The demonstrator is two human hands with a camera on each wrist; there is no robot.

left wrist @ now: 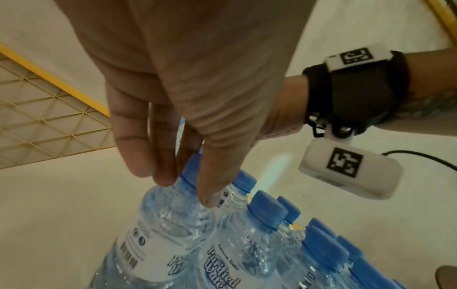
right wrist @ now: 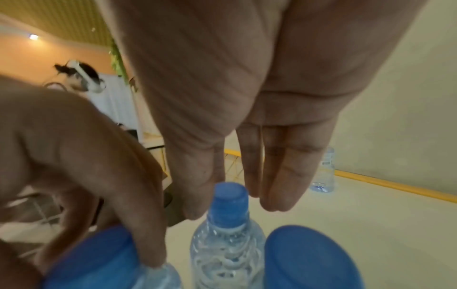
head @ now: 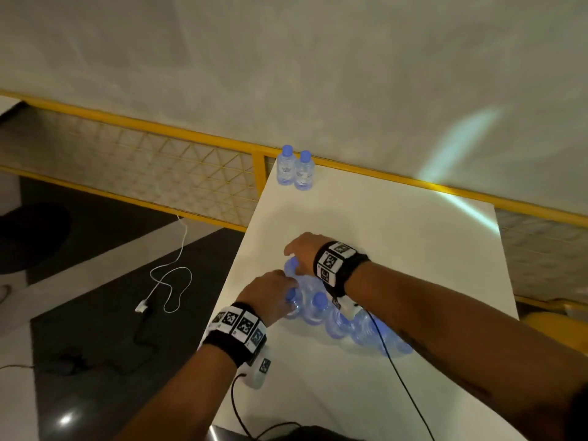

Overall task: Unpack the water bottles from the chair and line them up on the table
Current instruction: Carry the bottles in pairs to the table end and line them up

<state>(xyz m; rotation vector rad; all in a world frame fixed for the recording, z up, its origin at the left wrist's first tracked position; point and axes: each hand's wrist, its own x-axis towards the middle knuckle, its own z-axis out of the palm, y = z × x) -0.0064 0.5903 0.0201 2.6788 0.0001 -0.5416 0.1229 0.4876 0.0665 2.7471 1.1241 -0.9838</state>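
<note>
Left hand (head: 269, 292) pinching blue-capped neck of clear ribbed plastic bottle (left wrist: 158, 221) in pack (head: 343, 323) on smooth white table (head: 397, 224); right hand (head: 300, 249) hovering, fingers straight, gripping nothing.

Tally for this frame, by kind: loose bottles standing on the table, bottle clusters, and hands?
Loose bottles, standing at the far end of the table: 2
Bottle cluster by the hands, its bottles too overlapped to count: 1
Hands, left hand and right hand: 2
Total: 5
</note>
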